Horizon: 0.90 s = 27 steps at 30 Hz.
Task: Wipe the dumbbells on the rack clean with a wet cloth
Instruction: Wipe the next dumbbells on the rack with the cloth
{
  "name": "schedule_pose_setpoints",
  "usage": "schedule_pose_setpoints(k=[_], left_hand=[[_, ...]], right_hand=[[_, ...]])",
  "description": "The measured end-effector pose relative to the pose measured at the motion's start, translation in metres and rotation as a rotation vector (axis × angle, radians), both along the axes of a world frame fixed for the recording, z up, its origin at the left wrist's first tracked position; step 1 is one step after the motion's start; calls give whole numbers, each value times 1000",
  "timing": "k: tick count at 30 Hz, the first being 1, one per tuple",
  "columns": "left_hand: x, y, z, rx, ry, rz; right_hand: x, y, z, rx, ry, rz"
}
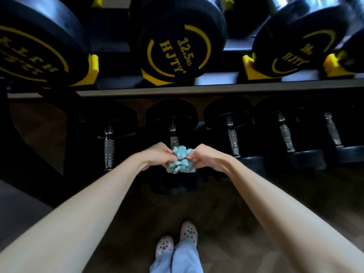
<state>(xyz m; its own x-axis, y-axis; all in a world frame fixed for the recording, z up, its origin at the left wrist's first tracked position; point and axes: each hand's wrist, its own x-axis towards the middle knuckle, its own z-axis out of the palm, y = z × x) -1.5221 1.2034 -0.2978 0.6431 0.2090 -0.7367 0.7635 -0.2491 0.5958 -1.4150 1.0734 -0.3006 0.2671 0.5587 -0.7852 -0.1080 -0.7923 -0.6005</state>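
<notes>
I see the bunched teal cloth [180, 162] stretched between both hands. The left hand [158, 155] grips its left side and the right hand [205, 157] pinches its right side, just above a lower-tier dumbbell [173, 119] on the rack [197, 89].

the cloth [180, 160] is pale teal and fluffy, bunched into a wad, pinched between the left hand [157, 154] and the right hand [206, 157]. on the rack [197, 89], the upper dumbbells [177, 48] are black with yellow markings, the middle one reading 12.5kg. the lower dumbbells [233, 133] are black with ribbed metal handles and lie in a row, one just behind the cloth.
</notes>
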Motion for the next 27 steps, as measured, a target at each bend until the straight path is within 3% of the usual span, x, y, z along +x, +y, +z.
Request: schedule_pose_setpoints(k=[3,8,13,18,23,27], left_hand=[[-1,-7,5,-67,-82,198],[17,-31,14,-313,-133,444],[40,-54,22,-445,-281,453],[83,-83,19,-257,-260,448],[131,-120,5,-102,-214,421],[152,-136,-5,100,-146,58]], right_hand=[[-2,-28,5,96,181,-231],[15,-60,21,198,269,-350],[49,-90,33,210,263,-284],[90,-114,33,65,-20,-186],[131,-130,21,175,-172,-63],[167,-138,1,123,-428,97]])
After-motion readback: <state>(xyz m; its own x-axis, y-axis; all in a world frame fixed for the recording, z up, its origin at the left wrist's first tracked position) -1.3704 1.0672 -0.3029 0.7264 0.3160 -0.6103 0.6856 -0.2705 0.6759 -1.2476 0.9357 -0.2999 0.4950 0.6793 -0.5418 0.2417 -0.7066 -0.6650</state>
